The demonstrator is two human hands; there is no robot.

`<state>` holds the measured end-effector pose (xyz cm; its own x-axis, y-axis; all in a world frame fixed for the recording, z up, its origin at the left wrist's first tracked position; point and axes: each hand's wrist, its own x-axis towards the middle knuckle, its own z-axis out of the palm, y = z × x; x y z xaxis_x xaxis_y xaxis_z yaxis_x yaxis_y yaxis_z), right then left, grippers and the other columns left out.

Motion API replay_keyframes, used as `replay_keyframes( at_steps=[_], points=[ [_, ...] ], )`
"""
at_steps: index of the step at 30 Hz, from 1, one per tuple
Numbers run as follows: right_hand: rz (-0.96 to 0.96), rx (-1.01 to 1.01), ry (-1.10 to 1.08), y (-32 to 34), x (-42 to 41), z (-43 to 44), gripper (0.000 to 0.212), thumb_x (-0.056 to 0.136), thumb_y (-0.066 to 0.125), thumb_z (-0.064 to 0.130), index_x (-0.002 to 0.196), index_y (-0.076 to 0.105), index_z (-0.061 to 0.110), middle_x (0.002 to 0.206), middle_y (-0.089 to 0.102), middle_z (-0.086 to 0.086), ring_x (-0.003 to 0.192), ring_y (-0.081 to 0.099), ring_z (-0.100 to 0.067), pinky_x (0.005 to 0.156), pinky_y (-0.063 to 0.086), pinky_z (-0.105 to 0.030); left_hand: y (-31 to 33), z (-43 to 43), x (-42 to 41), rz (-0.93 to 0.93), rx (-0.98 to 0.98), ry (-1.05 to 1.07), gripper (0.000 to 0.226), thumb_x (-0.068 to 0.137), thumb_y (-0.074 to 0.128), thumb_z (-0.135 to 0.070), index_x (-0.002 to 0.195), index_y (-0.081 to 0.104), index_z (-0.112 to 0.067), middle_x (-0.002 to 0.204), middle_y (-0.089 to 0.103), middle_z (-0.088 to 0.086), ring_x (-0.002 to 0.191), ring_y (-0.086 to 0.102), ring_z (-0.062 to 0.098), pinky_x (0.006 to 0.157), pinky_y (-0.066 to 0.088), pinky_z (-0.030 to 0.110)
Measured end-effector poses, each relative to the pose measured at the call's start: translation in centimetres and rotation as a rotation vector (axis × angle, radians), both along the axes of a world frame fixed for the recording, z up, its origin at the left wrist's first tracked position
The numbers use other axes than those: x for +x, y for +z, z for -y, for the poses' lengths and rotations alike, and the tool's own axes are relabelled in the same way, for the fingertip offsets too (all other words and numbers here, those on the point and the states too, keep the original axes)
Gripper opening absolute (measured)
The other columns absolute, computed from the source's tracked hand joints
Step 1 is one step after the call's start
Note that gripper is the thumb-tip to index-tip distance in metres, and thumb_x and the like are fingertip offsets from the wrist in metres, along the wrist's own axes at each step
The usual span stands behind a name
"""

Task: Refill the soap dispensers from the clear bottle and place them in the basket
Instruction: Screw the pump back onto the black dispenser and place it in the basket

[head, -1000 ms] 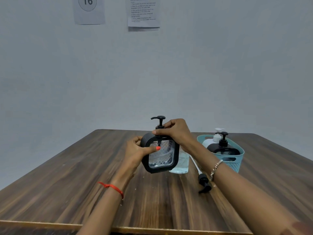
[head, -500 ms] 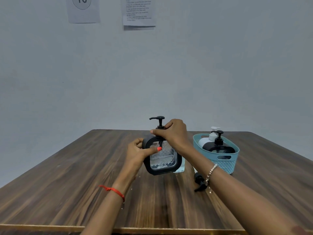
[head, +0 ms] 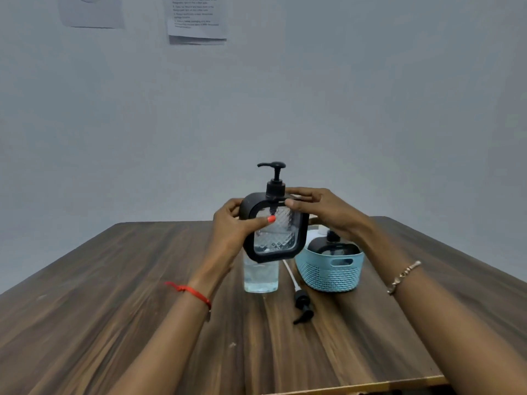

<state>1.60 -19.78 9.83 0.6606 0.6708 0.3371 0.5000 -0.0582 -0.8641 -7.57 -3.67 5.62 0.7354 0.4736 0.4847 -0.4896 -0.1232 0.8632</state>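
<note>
I hold a square black-framed soap dispenser [head: 275, 232] with a clear patterned window and a black pump, upright above the table. My left hand [head: 232, 232] grips its left side, thumb across the window. My right hand [head: 319, 208] pinches its top right corner beside the pump collar. The clear bottle [head: 261, 276], partly filled and without a cap, stands on the table just behind and below the dispenser. To the right is the light blue basket [head: 330, 273], holding a black dispenser [head: 333, 248] and a white one [head: 313, 233], mostly hidden.
A loose black pump head [head: 303, 306] with a white tube lies on the wooden table [head: 114, 309] between the bottle and the basket. A plain wall with paper sheets [head: 196, 18] rises behind the table. The table's front edge runs along the bottom right.
The dispenser has risen higher above the table. My right hand has slid from the pump collar to the top right corner. The view has shifted, so the bottle and basket sit lower.
</note>
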Motion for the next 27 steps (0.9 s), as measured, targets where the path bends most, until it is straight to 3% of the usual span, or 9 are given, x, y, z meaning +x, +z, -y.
replay_keyframes(
  at_steps=[6, 10, 18, 27],
  points=[
    [-0.021, 0.080, -0.060, 2.6, 4.3, 3.4, 0.046, 0.084, 0.064, 0.010, 0.128, 0.053, 0.009, 0.122, 0.061, -0.013, 0.109, 0.061, -0.025, 0.092, 0.050, -0.046, 2.4, 2.8, 5.3, 0.065, 0.050, -0.005, 0.048, 0.063, 0.083, -0.005, 0.104, 0.060, -0.010, 0.100, 0.070, 0.006, 0.090, 0.068, 0.019, 0.080, 0.056, 0.033],
    [0.033, 0.152, -0.105, 4.1, 7.7, 4.3, 0.050, 0.082, 0.066, 0.006, 0.130, 0.051, 0.009, 0.128, 0.055, -0.014, 0.113, 0.058, -0.026, 0.089, 0.053, -0.038, 3.6, 4.2, 9.3, 0.100, 0.081, 0.027, 0.050, 0.066, 0.081, -0.006, 0.111, 0.059, -0.013, 0.107, 0.068, 0.007, 0.099, 0.065, 0.021, 0.089, 0.054, 0.036],
    [0.076, 0.229, -0.158, 3.9, 14.6, 4.0, 0.042, 0.085, 0.061, 0.001, 0.125, 0.051, 0.008, 0.116, 0.055, -0.009, 0.098, 0.060, -0.014, 0.075, 0.055, -0.022, 5.0, 5.5, 16.8, 0.087, 0.110, 0.052, 0.041, 0.074, 0.073, 0.001, 0.112, 0.061, -0.008, 0.099, 0.065, 0.003, 0.088, 0.058, 0.017, 0.083, 0.050, 0.030],
    [0.024, 0.138, -0.174, -0.2, 20.5, 3.3, 0.043, 0.086, 0.062, 0.005, 0.128, 0.050, 0.005, 0.119, 0.052, -0.014, 0.107, 0.057, -0.022, 0.085, 0.051, -0.032, 1.2, 4.4, 22.3, -0.008, 0.135, 0.005, 0.039, 0.078, 0.069, 0.002, 0.115, 0.060, -0.007, 0.111, 0.067, 0.009, 0.098, 0.059, 0.018, 0.086, 0.047, 0.026]
  ],
)
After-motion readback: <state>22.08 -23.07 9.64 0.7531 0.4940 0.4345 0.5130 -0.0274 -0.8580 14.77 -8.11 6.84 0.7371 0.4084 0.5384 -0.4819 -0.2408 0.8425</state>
